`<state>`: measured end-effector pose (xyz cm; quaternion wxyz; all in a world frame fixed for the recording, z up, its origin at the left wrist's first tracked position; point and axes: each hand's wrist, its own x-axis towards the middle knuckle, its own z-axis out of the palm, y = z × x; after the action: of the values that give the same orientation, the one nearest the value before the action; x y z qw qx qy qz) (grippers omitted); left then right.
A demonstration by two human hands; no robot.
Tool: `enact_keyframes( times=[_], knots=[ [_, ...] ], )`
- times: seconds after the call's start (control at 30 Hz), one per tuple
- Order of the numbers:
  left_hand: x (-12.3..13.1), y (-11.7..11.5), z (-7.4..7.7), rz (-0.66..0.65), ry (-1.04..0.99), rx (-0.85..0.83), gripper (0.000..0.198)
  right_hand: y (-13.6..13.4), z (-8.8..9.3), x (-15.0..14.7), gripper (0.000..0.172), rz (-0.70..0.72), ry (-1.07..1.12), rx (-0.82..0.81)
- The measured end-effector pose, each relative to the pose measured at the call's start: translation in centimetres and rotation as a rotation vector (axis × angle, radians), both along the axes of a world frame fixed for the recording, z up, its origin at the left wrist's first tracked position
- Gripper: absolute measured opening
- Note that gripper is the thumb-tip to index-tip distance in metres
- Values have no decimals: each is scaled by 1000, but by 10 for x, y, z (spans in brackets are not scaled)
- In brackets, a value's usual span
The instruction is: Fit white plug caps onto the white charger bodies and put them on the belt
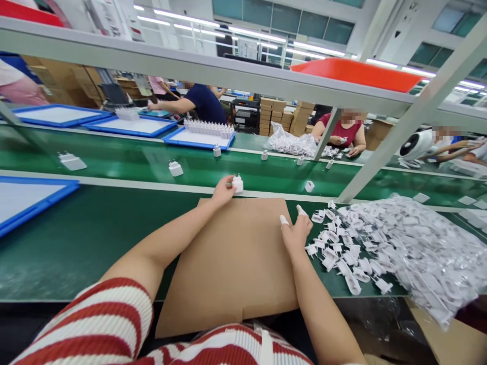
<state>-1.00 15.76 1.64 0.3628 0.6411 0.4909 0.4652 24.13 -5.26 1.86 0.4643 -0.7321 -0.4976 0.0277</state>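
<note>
At the far edge of a cardboard sheet (239, 248), my left hand (224, 190) is closed on a white plug charger (238, 184), its two pins pointing up. My right hand (298, 230) is over the sheet's right edge, thumb and finger apart, with nothing visible between them. White covers sit on two of its fingertips. Just right of it lies a loose pile of white plug pieces (338, 248), some with pins showing. These spread out from a clear plastic bag (426, 253) full of similar pieces.
Beyond the bench edge runs a green belt (144, 167) carrying several chargers, such as one standing charger (175, 168). Blue-rimmed trays (38, 203) lie at left and across the belt. A slanted metal post (380, 147) rises at right. Co-workers sit opposite; an overhead shelf (190, 66) crosses above.
</note>
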Motion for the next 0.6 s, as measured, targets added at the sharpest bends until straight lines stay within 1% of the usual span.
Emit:
enact_keyframes(
  times=[0.07,0.1,0.17,0.27,0.33,0.4,0.47,0.53,0.6],
  knots=[
    [-18,31,2,106,66,32,63,4,-6,2,72,-32,-74,-56],
    [-26,42,3,137,81,40,64,5,-9,2,71,-23,-103,-78],
    [-39,57,3,189,120,40,67,7,-14,1,68,-1,-149,-109],
    [-45,65,3,230,157,9,80,9,-20,-1,66,13,-179,-131],
    [-44,60,5,269,165,-1,96,11,-23,-1,65,20,-186,-131],
    [-45,45,7,314,194,30,106,12,-24,-1,65,31,-193,-133],
    [-52,16,4,297,262,109,103,13,-24,-1,63,45,-201,-140],
    [-65,-24,-3,195,356,186,90,14,-23,-1,61,55,-213,-149],
    [-82,-72,-15,48,439,210,76,15,-22,0,59,60,-225,-168]
  ],
)
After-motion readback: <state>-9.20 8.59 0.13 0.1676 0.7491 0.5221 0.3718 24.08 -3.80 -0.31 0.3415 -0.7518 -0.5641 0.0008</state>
